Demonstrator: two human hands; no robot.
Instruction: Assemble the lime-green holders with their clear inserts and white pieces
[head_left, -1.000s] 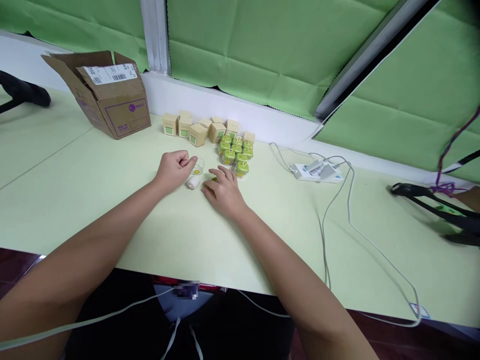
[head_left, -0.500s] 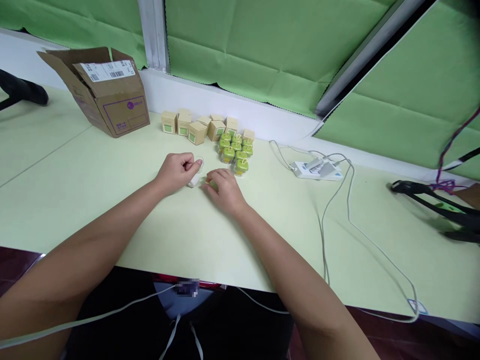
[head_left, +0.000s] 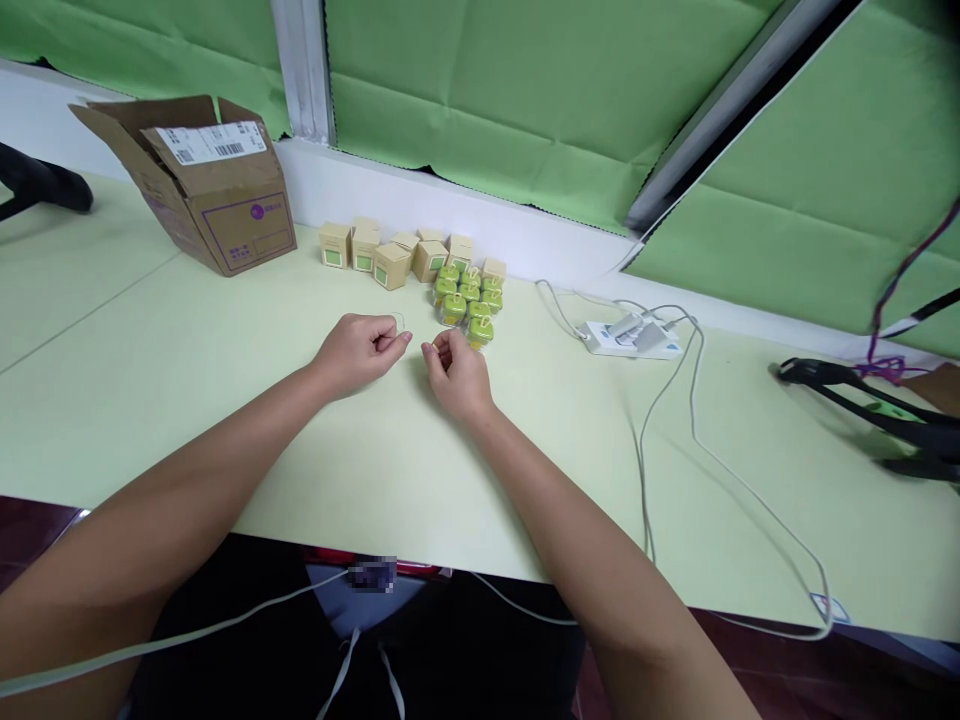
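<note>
My left hand (head_left: 358,350) is closed in a loose fist on the pale green table (head_left: 225,400), pinching a small clear plastic piece (head_left: 399,321) that sticks out past the fingertips. A few centimetres to its right, my right hand (head_left: 454,372) has its fingers curled into a pinch; what they hold is hidden. Just beyond both hands stands a cluster of small green cubes in clear cases (head_left: 469,295). Behind them is a row of small tan boxes with green labels (head_left: 375,255).
An open cardboard box (head_left: 214,190) lies on its side at the back left. A white power strip (head_left: 634,340) with grey cables (head_left: 694,430) sits to the right. Black straps (head_left: 870,405) lie at the far right, a dark object (head_left: 45,185) at the far left.
The white piece that lay on the table between my hands is no longer visible. Both hands have lifted slightly and closed their fingers, with the fingertips drawn towards each other.
</note>
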